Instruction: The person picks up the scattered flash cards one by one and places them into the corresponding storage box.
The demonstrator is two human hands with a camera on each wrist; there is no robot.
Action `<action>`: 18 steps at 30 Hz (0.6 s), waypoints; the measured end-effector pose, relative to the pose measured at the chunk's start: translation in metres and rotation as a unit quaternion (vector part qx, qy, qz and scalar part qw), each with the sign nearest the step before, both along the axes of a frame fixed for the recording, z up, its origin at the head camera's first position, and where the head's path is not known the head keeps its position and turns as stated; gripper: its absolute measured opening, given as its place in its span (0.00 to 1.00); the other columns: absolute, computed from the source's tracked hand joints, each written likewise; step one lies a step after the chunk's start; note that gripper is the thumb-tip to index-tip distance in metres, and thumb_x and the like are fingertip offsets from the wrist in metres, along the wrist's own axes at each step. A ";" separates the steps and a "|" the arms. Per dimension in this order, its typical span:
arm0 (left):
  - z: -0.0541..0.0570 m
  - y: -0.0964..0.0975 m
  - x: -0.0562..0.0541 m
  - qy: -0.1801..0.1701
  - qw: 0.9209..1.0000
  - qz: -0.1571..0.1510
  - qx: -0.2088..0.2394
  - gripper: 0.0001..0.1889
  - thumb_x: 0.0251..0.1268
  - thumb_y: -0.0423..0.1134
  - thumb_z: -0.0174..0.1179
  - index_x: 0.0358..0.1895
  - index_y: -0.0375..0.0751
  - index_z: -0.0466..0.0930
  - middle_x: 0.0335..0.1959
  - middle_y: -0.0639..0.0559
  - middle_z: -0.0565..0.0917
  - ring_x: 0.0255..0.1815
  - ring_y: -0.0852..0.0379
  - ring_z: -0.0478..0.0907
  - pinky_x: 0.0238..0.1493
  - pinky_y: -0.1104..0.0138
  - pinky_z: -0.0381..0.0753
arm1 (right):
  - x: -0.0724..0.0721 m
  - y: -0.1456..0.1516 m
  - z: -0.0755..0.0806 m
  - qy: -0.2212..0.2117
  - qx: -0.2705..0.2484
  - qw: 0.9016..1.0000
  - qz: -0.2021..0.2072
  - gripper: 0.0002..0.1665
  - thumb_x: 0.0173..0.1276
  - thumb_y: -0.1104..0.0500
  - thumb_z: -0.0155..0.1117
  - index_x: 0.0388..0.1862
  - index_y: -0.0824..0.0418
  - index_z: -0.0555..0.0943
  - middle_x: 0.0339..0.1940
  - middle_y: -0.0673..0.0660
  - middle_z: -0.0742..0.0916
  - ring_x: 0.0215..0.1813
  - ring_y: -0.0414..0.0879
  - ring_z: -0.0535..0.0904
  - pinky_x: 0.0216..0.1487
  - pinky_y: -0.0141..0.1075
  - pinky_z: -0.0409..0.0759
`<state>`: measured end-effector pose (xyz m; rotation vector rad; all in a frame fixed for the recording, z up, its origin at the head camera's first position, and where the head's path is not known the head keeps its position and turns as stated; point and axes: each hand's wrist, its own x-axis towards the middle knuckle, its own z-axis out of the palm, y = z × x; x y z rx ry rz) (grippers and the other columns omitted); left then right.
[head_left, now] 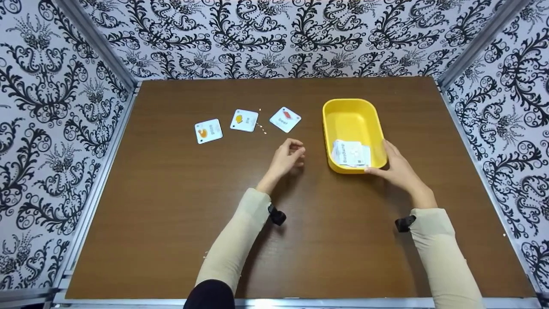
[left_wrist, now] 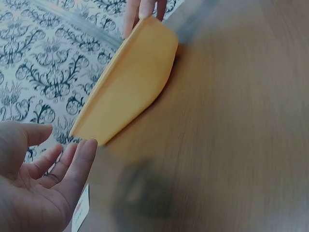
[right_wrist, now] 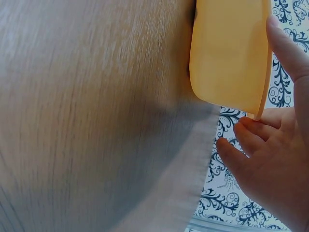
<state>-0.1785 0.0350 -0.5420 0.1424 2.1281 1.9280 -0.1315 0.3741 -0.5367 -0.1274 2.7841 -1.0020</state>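
A yellow plastic tub (head_left: 349,124) stands on the right half of the table, with several white cards (head_left: 352,153) lying in its near end. My right hand (head_left: 401,171) grips the tub's near right corner, thumb at the near rim and fingers along the right side. In the right wrist view, that hand (right_wrist: 270,150) spans the tub's corner. Left of the tub, my left hand (head_left: 288,156) hovers with loosely bent fingers and holds nothing. The left wrist view shows a gap between the thumb and fingers of that hand (left_wrist: 48,183).
Three picture cards lie in a loose row farther back: an orange-pictured card (head_left: 209,131), a yellow-pictured card (head_left: 244,120) and a red-pictured beef card (head_left: 285,119). Small white crumbs (head_left: 262,128) lie between two of them. Patterned walls (head_left: 274,38) enclose the brown table (head_left: 171,214).
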 end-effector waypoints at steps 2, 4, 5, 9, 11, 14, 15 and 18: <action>-0.001 -0.007 -0.002 0.002 1.000 0.007 0.002 0.14 0.74 0.34 0.55 0.56 0.30 0.73 0.52 0.36 0.81 0.51 0.38 0.83 0.46 0.58 0.89 | 0.000 0.000 0.001 -0.004 0.000 1.000 -0.001 0.70 0.60 0.35 0.71 0.83 0.59 0.38 0.83 0.66 0.48 0.81 0.67 0.47 0.77 0.66 0.50; -0.003 -0.015 -0.004 0.003 1.000 0.015 0.008 0.13 0.74 0.34 0.56 0.56 0.31 0.73 0.51 0.36 0.81 0.50 0.40 0.84 0.46 0.58 0.89 | 0.001 0.000 0.002 -0.007 0.000 1.000 -0.002 0.70 0.60 0.35 0.71 0.83 0.59 0.37 0.83 0.66 0.48 0.81 0.67 0.47 0.77 0.66 0.49; -0.003 -0.018 -0.005 0.008 1.000 0.021 0.013 0.12 0.73 0.34 0.56 0.54 0.31 0.74 0.50 0.37 0.81 0.48 0.41 0.84 0.45 0.59 0.89 | 0.001 0.000 0.002 -0.010 -0.001 1.000 -0.003 0.70 0.59 0.34 0.70 0.83 0.58 0.37 0.83 0.66 0.47 0.81 0.67 0.47 0.77 0.67 0.49; -0.002 -0.034 -0.008 0.014 0.999 0.038 0.012 0.12 0.73 0.33 0.56 0.53 0.32 0.74 0.49 0.38 0.81 0.46 0.45 0.85 0.45 0.60 0.89 | 0.001 0.000 0.003 -0.009 -0.001 1.000 -0.001 0.70 0.60 0.35 0.71 0.83 0.58 0.37 0.83 0.66 0.48 0.81 0.68 0.47 0.77 0.66 0.50; -0.001 -0.042 -0.010 0.018 0.999 0.047 0.007 0.12 0.73 0.33 0.56 0.54 0.30 0.74 0.50 0.36 0.81 0.47 0.41 0.84 0.46 0.57 0.89 | 0.001 -0.001 0.003 -0.009 0.000 1.000 -0.001 0.70 0.60 0.35 0.71 0.83 0.58 0.38 0.83 0.66 0.48 0.81 0.68 0.47 0.77 0.66 0.50; -0.001 -0.054 -0.014 0.016 0.998 0.064 -0.003 0.14 0.73 0.32 0.55 0.56 0.28 0.73 0.51 0.34 0.80 0.47 0.40 0.83 0.48 0.53 0.88 | 0.002 -0.001 0.004 -0.013 -0.002 1.000 -0.002 0.70 0.60 0.35 0.71 0.83 0.57 0.37 0.83 0.66 0.48 0.81 0.67 0.47 0.77 0.67 0.50; -0.001 -0.059 -0.016 0.016 0.997 0.070 -0.005 0.14 0.73 0.32 0.55 0.57 0.27 0.73 0.51 0.34 0.80 0.48 0.38 0.83 0.48 0.53 0.88 | 0.002 -0.001 0.005 -0.015 -0.002 1.000 -0.003 0.70 0.59 0.35 0.71 0.83 0.57 0.37 0.83 0.65 0.48 0.81 0.67 0.47 0.77 0.67 0.50; -0.002 -0.073 -0.020 0.015 0.995 0.093 -0.011 0.15 0.73 0.32 0.55 0.57 0.27 0.73 0.49 0.36 0.80 0.45 0.43 0.83 0.48 0.54 0.88 | 0.002 -0.002 0.005 -0.018 -0.003 1.000 -0.003 0.70 0.60 0.34 0.70 0.83 0.56 0.36 0.83 0.65 0.47 0.81 0.67 0.47 0.77 0.67 0.50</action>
